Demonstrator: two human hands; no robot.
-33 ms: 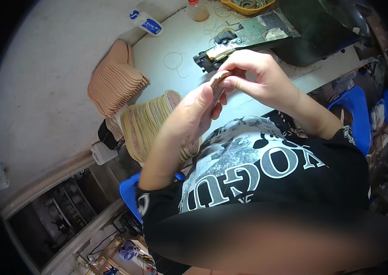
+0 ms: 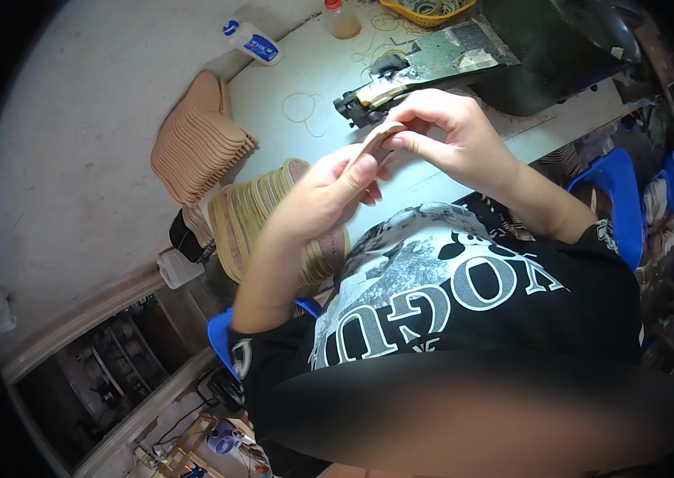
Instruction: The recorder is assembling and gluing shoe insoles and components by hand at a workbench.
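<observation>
Here, a thin tan piece (image 2: 373, 144) over the desk (image 2: 269, 88).
It slants, far end curved; the left hand (image 2: 335, 185) pinches its near part, thumb uppermost, and the right hand (image 2: 447, 131), fingers curled, grips the far end.

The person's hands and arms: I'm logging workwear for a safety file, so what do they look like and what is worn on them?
The left hand and right hand are ungloved, with no watch or bracelet showing. The left sleeve and right sleeve are black and short, leaving the forearms bare; each has pale print near its hem.
</observation>
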